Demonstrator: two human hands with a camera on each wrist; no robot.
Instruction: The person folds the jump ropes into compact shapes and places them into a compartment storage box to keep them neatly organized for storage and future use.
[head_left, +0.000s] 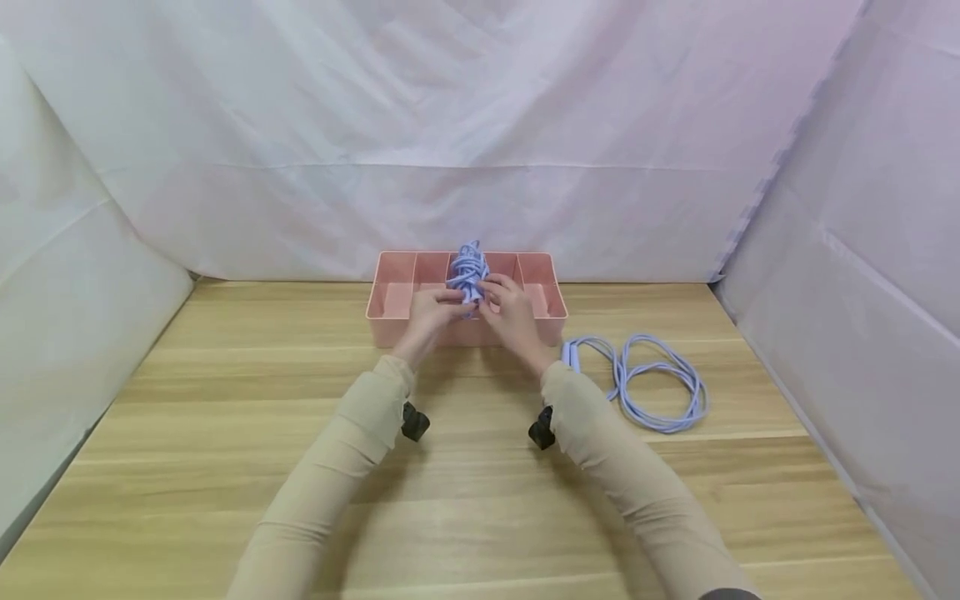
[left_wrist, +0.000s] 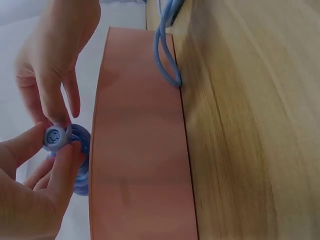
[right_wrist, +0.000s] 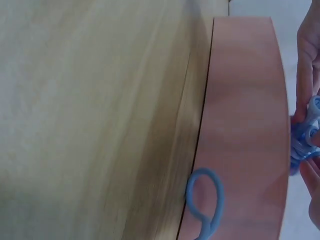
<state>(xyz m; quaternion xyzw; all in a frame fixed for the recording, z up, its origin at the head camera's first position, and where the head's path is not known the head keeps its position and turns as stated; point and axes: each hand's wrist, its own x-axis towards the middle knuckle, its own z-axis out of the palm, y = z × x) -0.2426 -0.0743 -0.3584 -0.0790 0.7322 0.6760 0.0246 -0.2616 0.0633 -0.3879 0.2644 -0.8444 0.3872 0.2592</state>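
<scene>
A bundle of wound blue rope (head_left: 468, 265) is held upright over the middle of a pink divided box (head_left: 465, 333). My left hand (head_left: 431, 318) pinches its lower end from the left, thumb and fingers on a blue handle with a round end cap (left_wrist: 54, 138). From the other side, my right hand (head_left: 514, 318) grips the same bundle with bent fingers; its fingertips are close beside the cap in the left wrist view. Part of the rope (right_wrist: 301, 142) shows past the box's edge in the right wrist view. The fingers hide some of the lower bundle.
Right of the box, a second blue rope (head_left: 663, 425) lies in loops on the wooden table (head_left: 465, 500), with two handles (head_left: 571, 356) near the box's front right corner. White cloth (head_left: 450, 200) hangs behind the box and along both sides.
</scene>
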